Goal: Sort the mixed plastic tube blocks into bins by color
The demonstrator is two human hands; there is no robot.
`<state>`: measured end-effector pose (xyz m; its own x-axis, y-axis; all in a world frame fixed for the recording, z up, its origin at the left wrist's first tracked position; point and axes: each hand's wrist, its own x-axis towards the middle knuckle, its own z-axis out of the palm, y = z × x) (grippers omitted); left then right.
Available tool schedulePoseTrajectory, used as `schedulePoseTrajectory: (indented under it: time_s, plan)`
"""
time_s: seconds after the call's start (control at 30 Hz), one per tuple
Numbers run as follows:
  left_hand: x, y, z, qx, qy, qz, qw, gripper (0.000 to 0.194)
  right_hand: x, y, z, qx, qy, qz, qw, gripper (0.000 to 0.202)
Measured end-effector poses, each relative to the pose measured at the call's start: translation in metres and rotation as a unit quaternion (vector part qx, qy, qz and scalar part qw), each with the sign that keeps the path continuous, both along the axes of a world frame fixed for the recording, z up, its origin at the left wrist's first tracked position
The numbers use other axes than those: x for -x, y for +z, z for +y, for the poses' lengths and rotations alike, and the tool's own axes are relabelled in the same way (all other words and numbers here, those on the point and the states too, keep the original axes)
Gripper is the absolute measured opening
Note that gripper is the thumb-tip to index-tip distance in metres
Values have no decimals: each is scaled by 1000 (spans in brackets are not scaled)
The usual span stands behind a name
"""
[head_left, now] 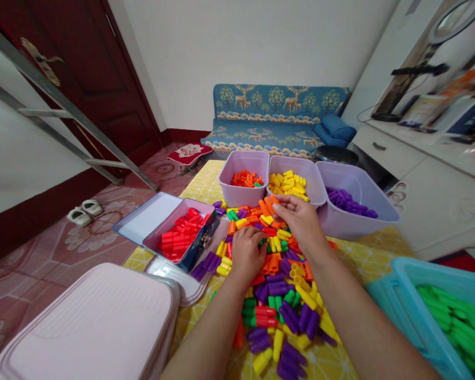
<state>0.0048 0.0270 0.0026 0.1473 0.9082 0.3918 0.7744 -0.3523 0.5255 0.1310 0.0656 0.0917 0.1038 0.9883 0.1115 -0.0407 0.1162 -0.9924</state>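
A heap of small tube-shaped plastic caps (277,287) in purple, yellow, green, red and orange covers the middle of the table. My right hand (298,216) pinches a few orange caps (268,205) between thumb and fingers, just above the far part of the heap and in front of the bin of yellow caps. My left hand (248,252) is down on the heap with its fingers curled. Whatever lies under those fingertips is mostly hidden; green and yellow caps are close beside them.
Lilac bins hold orange caps (245,178), yellow caps (288,183) and purple caps (350,203). An open box (200,252) with red caps stands left, and a turquoise bin (404,269) with green caps right. Stacked pale lids (91,322) lie front left. A ladder (69,108) leans left.
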Motion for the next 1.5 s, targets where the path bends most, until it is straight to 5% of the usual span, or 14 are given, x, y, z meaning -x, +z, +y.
schedulePoseTrajectory:
  time_s: [0.13,0.27,0.4,0.5,0.57,0.67,0.77,0.87,0.97,1.17,1.27,1.5]
  plan:
    - [0,1,0,10,4,-2,1000,17,16,19,43,-52,-15,-27,998,31]
    - [1,2,0,12,4,-7,1000,17,28,18,68,-40,-31,-15,999,25]
    - [1,1,0,11,4,-9,1000,17,21,7,64,-76,-35,4,996,41]
    - [0,0,1,11,2,-9,1000,17,3,-2,42,-137,-42,-103,984,31]
    - [0,0,1,7,0,-9,1000,18,-11,-11,24,-149,-50,-257,953,23]
    - [0,0,1,5,-2,-7,1000,18,-25,-31,6,-161,-6,-464,871,41]
    - [0,0,2,9,-2,-4,1000,19,-29,-51,0,-150,40,-563,812,56]
    - [0,-1,2,2,1,-7,1000,18,-31,-61,1,-115,25,-599,792,47]
    - [0,-2,2,-11,-1,-12,1000,18,-35,-62,-3,-64,8,-570,819,30]
    - [0,-2,2,-14,4,-49,999,25,-38,-73,-34,17,83,-224,971,23]
    - [0,0,0,-19,-12,-78,997,29,-35,-82,-48,28,106,-118,987,20]
    - [0,4,-3,-43,-65,-87,993,26,-35,-96,-52,14,81,-125,989,20]
